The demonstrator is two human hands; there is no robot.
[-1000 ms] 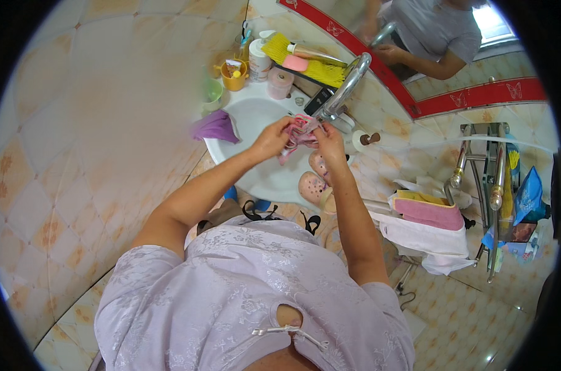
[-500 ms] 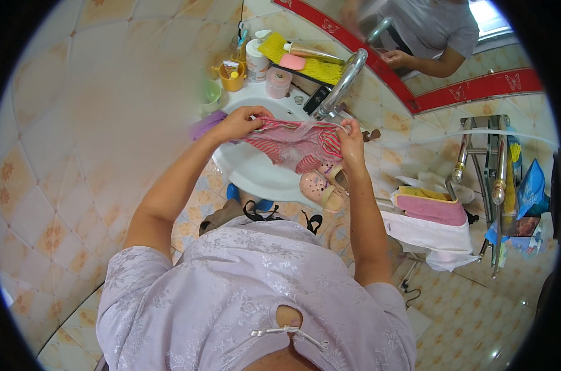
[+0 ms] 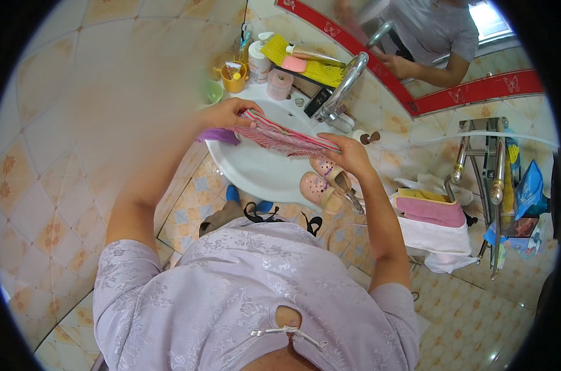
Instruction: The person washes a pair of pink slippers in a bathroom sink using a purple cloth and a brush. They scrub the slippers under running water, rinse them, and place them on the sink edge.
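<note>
Pink-and-red striped underpants (image 3: 286, 137) are stretched between my hands over the white washbasin (image 3: 237, 164). My left hand (image 3: 229, 114) is closed on one end of the waistband, and my right hand (image 3: 349, 152) pinches the other end, lower and nearer to me. Most of the fabric hangs folded below the band. The chrome faucet (image 3: 349, 79) arches behind it, and I see no clear stream of water from it. A purple cloth (image 3: 221, 136) lies at the basin's left rim, below my left wrist.
Pale clogs (image 3: 320, 190) are by the basin's right edge. Behind the basin stand a yellow cup (image 3: 234, 79), a pump bottle (image 3: 258, 62), a pink jar (image 3: 280, 85) and a pink soap (image 3: 294, 63) on yellow netting. Towels (image 3: 430, 213) hang at right, below a red-framed mirror (image 3: 478, 93).
The underpants have moved out from under the running water and are now bunched and slanted down to the right. My left hand went up and left, my right hand lower.
</note>
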